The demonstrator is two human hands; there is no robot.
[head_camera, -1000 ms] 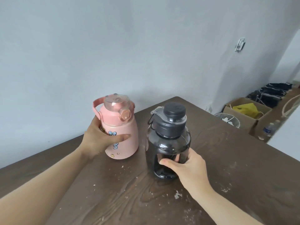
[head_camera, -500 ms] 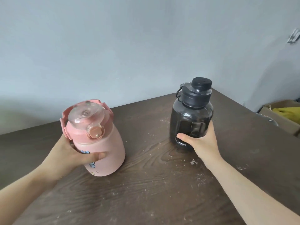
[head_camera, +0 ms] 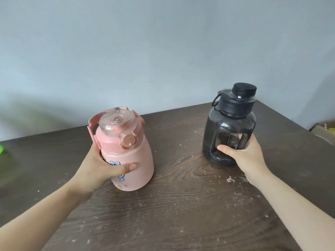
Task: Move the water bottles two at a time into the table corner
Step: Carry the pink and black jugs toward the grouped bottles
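Note:
A pink water bottle [head_camera: 134,154] with a clear lid and pink carry strap leans slightly toward me at centre left of the dark wooden table [head_camera: 177,205]. My left hand [head_camera: 101,169] wraps its lower body from the left, thumb across the front. A smoky black water bottle [head_camera: 228,131] with a black screw cap stands upright nearer the table's far right corner. My right hand [head_camera: 248,156] grips it from the right, fingers through its moulded side handle. Whether the pink bottle's base touches the table is unclear.
A grey wall runs just behind the table's far edge. A bit of something green [head_camera: 2,148] shows at the left edge. A cardboard box [head_camera: 324,128] with yellow contents sits on the floor beyond the right edge. White specks litter the tabletop.
The two bottles, close together a second ago, are now far apart in view. The pink bottle has come toward me and tilted; the view has swung left, hiding most of the floor clutter.

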